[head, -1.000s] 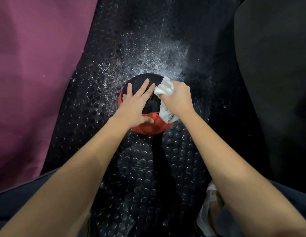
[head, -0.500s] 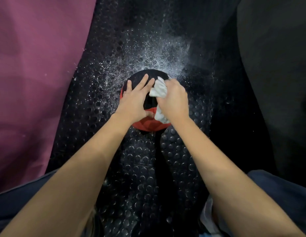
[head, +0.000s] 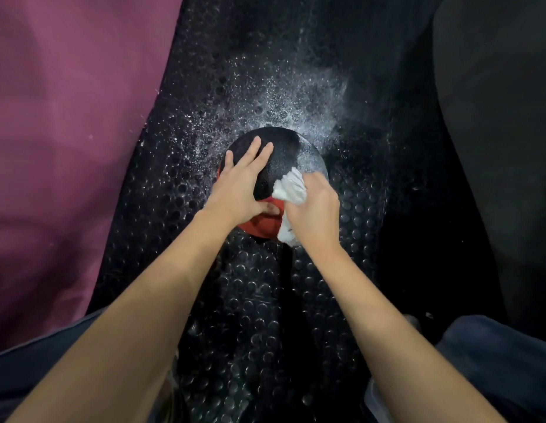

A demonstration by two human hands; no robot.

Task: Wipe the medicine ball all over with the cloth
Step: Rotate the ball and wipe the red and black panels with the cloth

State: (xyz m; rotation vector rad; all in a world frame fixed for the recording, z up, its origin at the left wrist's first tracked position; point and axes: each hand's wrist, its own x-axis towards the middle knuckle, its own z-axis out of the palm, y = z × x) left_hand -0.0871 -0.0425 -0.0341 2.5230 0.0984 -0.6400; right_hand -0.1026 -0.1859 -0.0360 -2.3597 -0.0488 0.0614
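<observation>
Two hands on one medicine ball here, which sits on a black studded mat about mid-scene. It's round, so there's no real long axis to speak of, but the colour split gives it a facing: the black part is up and toward the far side, the red part faces near, toward the person.

The left hand lies flat on the ball's left side, fingers straight and spread a bit, pointing far and slightly right, thumb down on the red section. It's just pressing, not gripping anything.

The right hand is on the ball's near-right side with fingers curled round a bunched-up white cloth. The cloth pokes out at the far end of the fist against the black surface, and more of it hangs out at the near end by the red part.

There's a spray of white specks on the mat on the far side of the ball. Maroon fabric covers the left side, and something dark and smooth runs along the right.
</observation>
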